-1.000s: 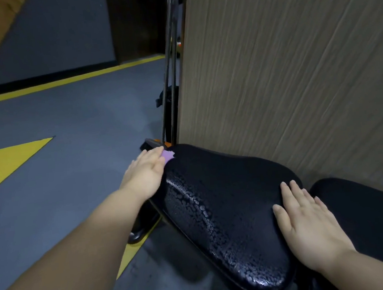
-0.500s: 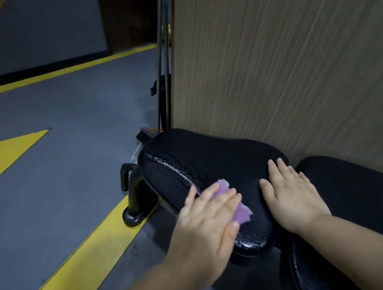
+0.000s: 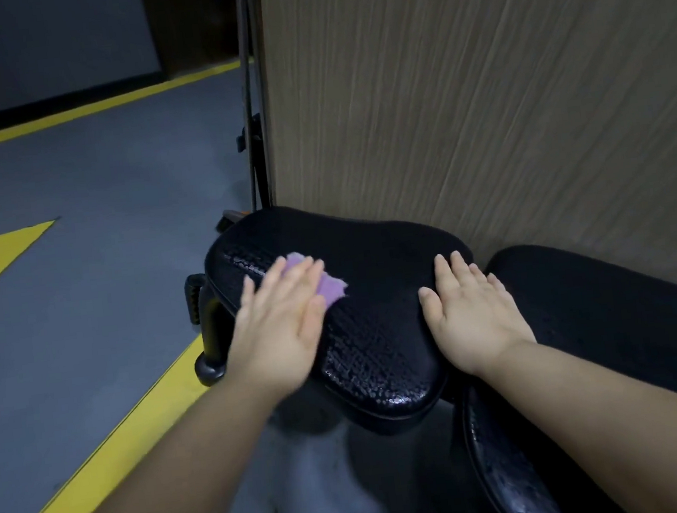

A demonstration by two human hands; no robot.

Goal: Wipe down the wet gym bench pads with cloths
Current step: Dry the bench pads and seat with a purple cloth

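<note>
A black bench seat pad sits in the middle of the view, glossy with water drops along its near and left edges. My left hand lies flat with straight fingers on a small purple cloth and presses it onto the pad's left part. The cloth shows only past the fingertips. My right hand rests flat on the pad's right end, fingers straight. A second black pad adjoins on the right, with drops on its near side.
A wood-grain panel stands right behind the pads. The bench's black foot with a ribbed grip sits on the grey floor, which carries yellow lines. Thin black rods rise beside the panel's left edge.
My left hand swept the cloth from the pad's far left tip toward me, then back up to the pad's left middle. The right hand stayed on the pad's right end.
</note>
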